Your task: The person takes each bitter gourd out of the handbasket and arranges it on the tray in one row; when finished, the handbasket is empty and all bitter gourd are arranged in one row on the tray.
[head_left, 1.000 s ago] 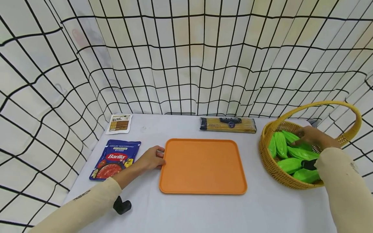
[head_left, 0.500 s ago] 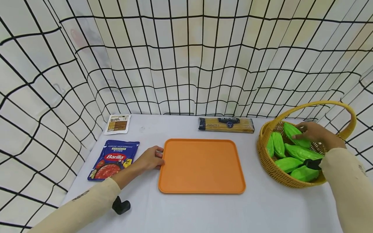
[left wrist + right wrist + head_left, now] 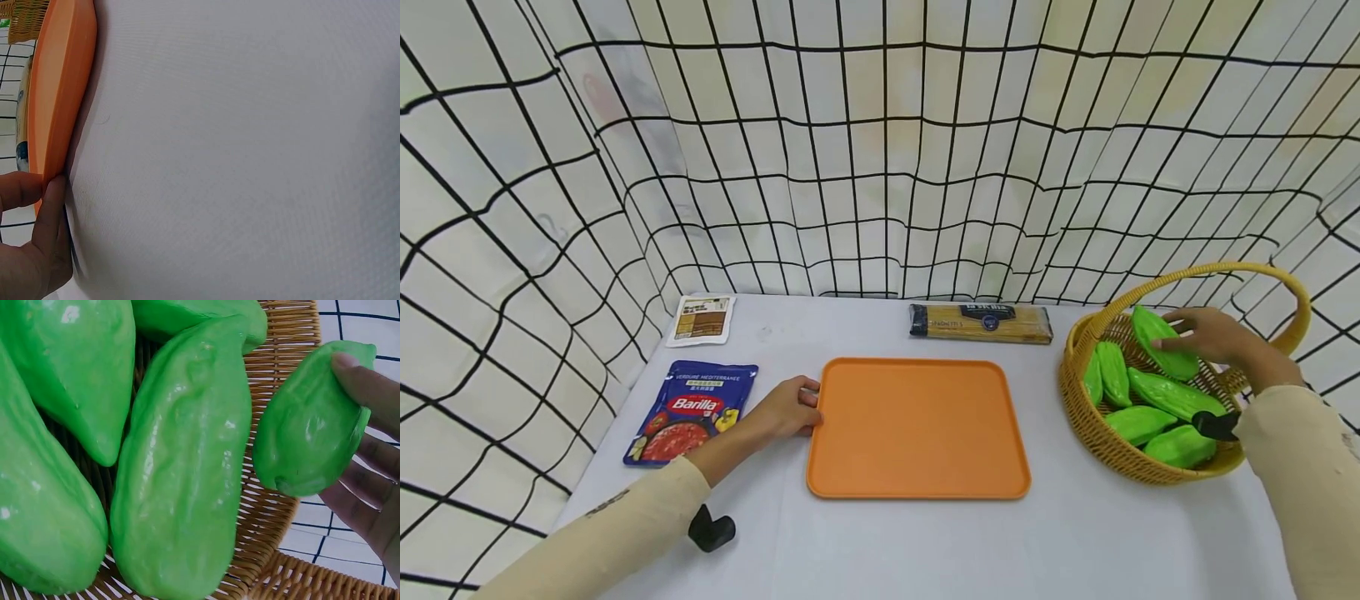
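Observation:
My right hand [image 3: 1213, 337] pinches a green gourd-like vegetable [image 3: 1163, 343] over the back of the wicker basket [image 3: 1101, 442]. In the right wrist view the thumb lies on the held vegetable [image 3: 309, 425], with fingers of the hand [image 3: 369, 450] behind it. Several more green vegetables [image 3: 1165, 394] lie inside the basket. My left hand [image 3: 788, 407] is at the left edge of the orange tray [image 3: 917, 429]. The left wrist view shows that hand [image 3: 34, 240] pinching the tray's rim [image 3: 72, 94] between thumb and fingers.
A blue Barilla pouch [image 3: 694, 410] lies left of the tray, with a small white and brown packet [image 3: 701, 321] behind it. A spaghetti pack [image 3: 981, 322] lies behind the tray. The basket's handle [image 3: 1217, 268] arches over its back. Netting over white cloth surrounds the table's back and sides.
My right hand has lifted one green vegetable up from the others, towards the back of the basket. The left hand has stayed at the tray's edge.

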`<state>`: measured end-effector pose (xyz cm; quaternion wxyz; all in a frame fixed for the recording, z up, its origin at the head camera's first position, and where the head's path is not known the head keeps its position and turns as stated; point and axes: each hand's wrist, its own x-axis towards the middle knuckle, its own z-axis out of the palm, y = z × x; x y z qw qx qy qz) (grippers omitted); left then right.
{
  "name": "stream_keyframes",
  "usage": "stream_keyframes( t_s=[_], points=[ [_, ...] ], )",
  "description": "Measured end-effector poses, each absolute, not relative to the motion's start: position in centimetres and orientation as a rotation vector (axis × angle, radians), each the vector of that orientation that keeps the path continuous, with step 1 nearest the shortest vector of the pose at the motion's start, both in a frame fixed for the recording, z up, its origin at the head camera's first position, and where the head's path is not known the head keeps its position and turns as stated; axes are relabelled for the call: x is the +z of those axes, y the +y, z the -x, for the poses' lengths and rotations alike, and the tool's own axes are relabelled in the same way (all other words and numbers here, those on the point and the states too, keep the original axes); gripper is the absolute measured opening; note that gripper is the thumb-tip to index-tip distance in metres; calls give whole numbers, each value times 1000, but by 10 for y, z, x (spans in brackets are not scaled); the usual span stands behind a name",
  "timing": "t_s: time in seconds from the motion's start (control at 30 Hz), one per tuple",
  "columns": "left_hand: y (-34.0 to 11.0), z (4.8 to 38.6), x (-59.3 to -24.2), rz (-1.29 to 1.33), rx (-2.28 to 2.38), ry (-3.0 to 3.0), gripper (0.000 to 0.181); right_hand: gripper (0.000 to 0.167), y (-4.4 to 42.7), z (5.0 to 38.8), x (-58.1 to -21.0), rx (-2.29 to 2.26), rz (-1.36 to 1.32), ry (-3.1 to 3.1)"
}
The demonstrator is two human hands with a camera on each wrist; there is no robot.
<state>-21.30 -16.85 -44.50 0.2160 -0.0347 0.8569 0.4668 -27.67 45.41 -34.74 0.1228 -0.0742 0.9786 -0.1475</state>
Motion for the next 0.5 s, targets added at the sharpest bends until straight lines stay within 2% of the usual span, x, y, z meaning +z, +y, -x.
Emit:
stream_keyframes(
  t_s=[0.17, 0.5],
  points=[
    [-168, 213, -445, 103, 1300, 2365, 55, 82, 455, 270, -343, -438, 194, 2839],
    [-168, 214, -447, 90, 1305, 2377, 55, 76, 454, 251, -341, -482, 255, 2827]
  ],
)
